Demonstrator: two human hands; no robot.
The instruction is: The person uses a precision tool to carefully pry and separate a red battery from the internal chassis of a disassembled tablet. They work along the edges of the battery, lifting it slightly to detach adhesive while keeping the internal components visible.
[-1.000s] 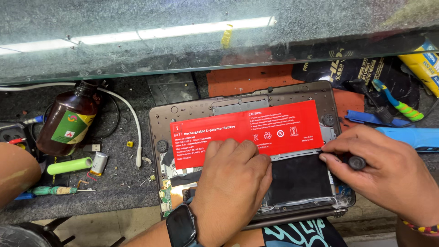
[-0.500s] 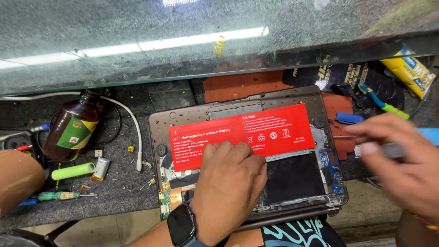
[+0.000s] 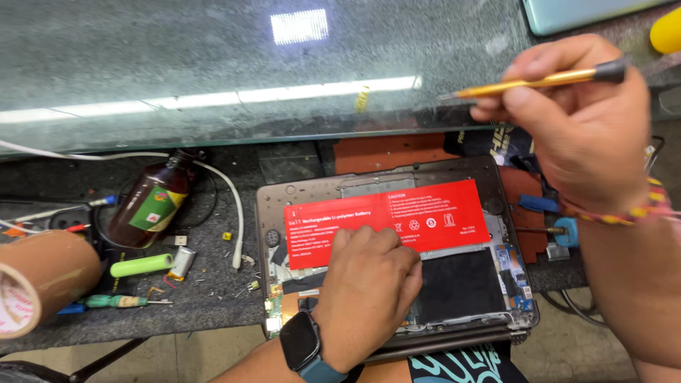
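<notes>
Opened tablet (image 3: pixel 397 255), back cover off, lying flat on a dark work mat (image 3: pixel 177 312) below a long glass shelf edge (image 3: pixel 213 106); inside it a flat battery with a red label (image 3: pixel 386 220) runs across the upper half, with a black panel (image 3: pixel 457 284) beneath at the right and circuit boards along the left and right edges. Left hand (image 3: pixel 369 294), wearing a dark smartwatch (image 3: pixel 301 340) on a blue strap, rests palm down on the tablet's interior, fingers curled with their tips touching the lower edge of the red label; it presses rather than clasps, nothing enclosed in it. Right hand (image 3: pixel 578 117), a beaded bracelet at the wrist, is raised well above and to the right of the tablet, apart from it, fingers closed around an orange-shafted precision screwdriver (image 3: pixel 528 81) held nearly level, its thin tip pointing left and its black cap at the right. To the left on the mat: a brown glass bottle (image 3: pixel 149 206) with a green label lying tilted, a white cable (image 3: pixel 230 206) curving past it, a light green cylinder (image 3: pixel 140 265), a small silver part just beside it, a green-handled screwdriver (image 3: pixel 113 301), and a roll of brown tape (image 3: pixel 35 284) at the frame's edge. A blue-handled tool (image 3: pixel 564 230) lies just right of the tablet.
</notes>
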